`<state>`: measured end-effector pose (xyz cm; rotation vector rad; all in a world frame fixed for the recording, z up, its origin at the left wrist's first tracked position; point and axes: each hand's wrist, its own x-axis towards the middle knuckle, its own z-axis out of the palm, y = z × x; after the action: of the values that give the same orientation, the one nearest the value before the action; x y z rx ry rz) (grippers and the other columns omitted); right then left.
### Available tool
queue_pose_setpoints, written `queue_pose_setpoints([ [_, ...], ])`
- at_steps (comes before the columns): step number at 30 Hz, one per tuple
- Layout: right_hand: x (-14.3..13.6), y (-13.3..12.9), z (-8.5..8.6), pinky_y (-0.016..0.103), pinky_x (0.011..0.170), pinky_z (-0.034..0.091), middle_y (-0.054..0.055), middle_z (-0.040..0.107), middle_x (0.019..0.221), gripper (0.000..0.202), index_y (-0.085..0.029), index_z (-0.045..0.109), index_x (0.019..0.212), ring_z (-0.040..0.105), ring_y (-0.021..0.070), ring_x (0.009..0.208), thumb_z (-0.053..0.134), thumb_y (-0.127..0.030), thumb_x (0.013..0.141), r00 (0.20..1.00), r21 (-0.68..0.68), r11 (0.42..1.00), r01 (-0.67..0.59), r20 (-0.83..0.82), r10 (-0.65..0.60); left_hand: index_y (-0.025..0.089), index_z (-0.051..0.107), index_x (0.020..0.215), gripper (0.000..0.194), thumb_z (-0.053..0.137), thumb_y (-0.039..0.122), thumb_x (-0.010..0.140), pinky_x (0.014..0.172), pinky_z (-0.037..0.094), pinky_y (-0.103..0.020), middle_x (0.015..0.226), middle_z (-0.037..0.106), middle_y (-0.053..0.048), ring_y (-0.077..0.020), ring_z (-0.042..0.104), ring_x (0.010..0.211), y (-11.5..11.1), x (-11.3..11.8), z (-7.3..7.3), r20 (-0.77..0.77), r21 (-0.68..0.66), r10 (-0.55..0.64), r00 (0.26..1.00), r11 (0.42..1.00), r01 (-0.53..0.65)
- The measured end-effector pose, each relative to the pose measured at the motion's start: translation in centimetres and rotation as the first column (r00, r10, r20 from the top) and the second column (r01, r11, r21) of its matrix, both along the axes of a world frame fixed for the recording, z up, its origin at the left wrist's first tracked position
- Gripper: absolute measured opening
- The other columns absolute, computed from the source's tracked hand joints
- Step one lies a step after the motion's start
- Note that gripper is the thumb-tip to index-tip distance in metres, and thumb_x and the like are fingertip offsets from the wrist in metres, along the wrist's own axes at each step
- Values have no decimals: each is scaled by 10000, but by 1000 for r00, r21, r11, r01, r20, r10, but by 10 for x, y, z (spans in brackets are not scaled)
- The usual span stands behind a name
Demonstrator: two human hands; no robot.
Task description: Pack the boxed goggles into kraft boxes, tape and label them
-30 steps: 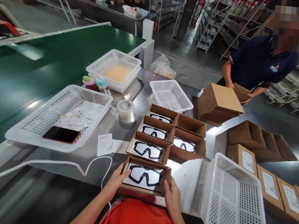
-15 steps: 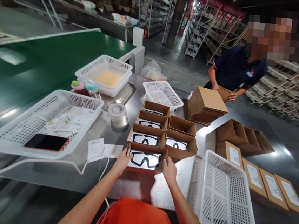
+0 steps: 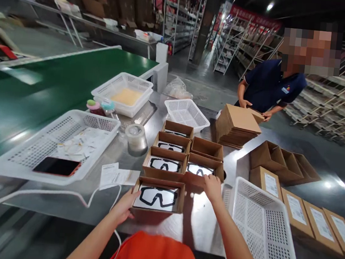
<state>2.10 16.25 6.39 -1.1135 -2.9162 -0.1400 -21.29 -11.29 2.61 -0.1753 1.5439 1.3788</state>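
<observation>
An open brown box (image 3: 156, 216) with black-framed glasses (image 3: 158, 197) inside stands nearest to me. My left hand (image 3: 126, 206) grips its left wall, thumb over the rim. My right hand (image 3: 212, 187) is at the front wall of another open box (image 3: 194, 178) farther right, its fingers closed on that wall near the right corner. That box also holds glasses. More open boxes stand behind in two columns: the left column has glasses in each, and the box at the back of the right column (image 3: 207, 149) shows none.
White baskets stand left (image 3: 16, 170), right (image 3: 236, 225) and behind (image 3: 203, 126). Left are a tape roll (image 3: 136, 139), papers (image 3: 116, 175) and a white cable (image 3: 53, 192). Flat cardboard (image 3: 236, 125), labelled boxes (image 3: 295, 206) and a person (image 3: 271, 84) are at right.
The front glasses box has moved toward me and left, away from the row behind. My right hand has left it and moved to the right-hand box. The view has shifted slightly.
</observation>
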Motion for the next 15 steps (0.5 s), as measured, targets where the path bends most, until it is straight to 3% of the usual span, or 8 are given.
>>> queue_pose_setpoints([
  [3, 28, -9, -4, 317, 786, 358, 58, 682, 809, 201, -207, 685, 814, 598, 192, 786, 530, -99, 884, 997, -18, 997, -75, 28, 76, 206, 537, 1280, 555, 707, 410, 793, 490, 490, -296, 599, 661, 13, -185, 615, 480, 3, 5, 7, 59, 12, 72, 996, 997, -73],
  [6, 77, -35, -7, 291, 699, 337, 42, 674, 826, 208, -213, 677, 829, 585, 183, 775, 524, -85, 886, 988, -21, 989, -144, 45, 145, 239, 503, 1315, 492, 646, 351, 858, 536, 516, -304, 640, 678, 21, -161, 615, 483, 11, 6, 9, 64, 33, 133, 989, 990, -136],
  [10, 129, -82, -8, 270, 647, 341, 13, 647, 812, 250, -216, 640, 874, 568, 163, 745, 490, -16, 854, 945, -52, 944, -327, -8, 327, 220, 562, 1227, 358, 626, 262, 877, 578, 554, -330, 646, 688, 11, -171, 649, 514, 30, -2, 8, 100, 53, 199, 975, 977, -205],
  [12, 135, -105, -10, 266, 632, 351, 13, 646, 817, 280, -217, 621, 920, 571, 161, 744, 485, 11, 831, 925, -70, 923, -380, -42, 377, 206, 586, 1169, 301, 627, 237, 873, 562, 560, -330, 611, 674, 21, -171, 643, 491, 41, -11, 6, 108, 56, 203, 973, 976, -210],
  [15, 125, -130, -11, 271, 606, 349, 16, 646, 808, 269, -220, 597, 910, 574, 167, 742, 507, 14, 812, 933, -104, 927, -361, -54, 357, 204, 589, 1145, 293, 642, 226, 857, 545, 568, -328, 573, 654, 37, -165, 625, 451, 55, -25, 1, 121, 69, 199, 973, 976, -208],
])
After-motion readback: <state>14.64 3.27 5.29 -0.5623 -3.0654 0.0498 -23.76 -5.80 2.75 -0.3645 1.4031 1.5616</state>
